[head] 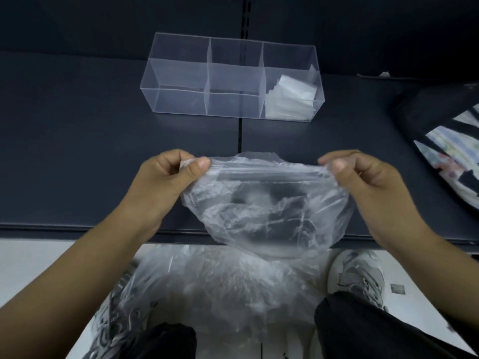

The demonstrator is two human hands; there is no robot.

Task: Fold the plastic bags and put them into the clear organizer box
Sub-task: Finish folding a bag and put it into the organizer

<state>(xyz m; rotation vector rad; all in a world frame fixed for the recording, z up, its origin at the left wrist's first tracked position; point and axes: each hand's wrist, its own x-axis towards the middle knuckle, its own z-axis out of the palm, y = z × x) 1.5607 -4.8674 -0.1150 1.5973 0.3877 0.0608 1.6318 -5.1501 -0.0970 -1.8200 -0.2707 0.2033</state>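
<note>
Head view, single frame. A crumpled clear plastic bag [267, 203] is held in the air over the near edge of the dark table [77, 138], well short of the clear organizer box [181, 99], which stands further back on the table. The bag's top corners are pinched, one by the left hand [166, 177] and one by the right hand [363, 177]. The fingers [201, 165] of each hand are curled, with thumb pressed to forefinger on the film and nothing else held. The strip along the bag's top edge is stretched between the hands, so the long axis runs left to right. That edge points away towards the box, and the body sags down towards the person. No fold is judged to have been made yet. Folded bags [293, 97] are seen only in the box's right compartment. The other two appear empty. More loose bags [215, 288] are noted on the floor between the shoes. Risks are judged as follows. The thin film could slip from either pinch if the stretch is uneven. Creases and trapped air could make the fold spring open. A top edge laid askew would give a crooked packet that fits badly in a compartment. The sagging part could drape off the table edge when laid down.
</note>
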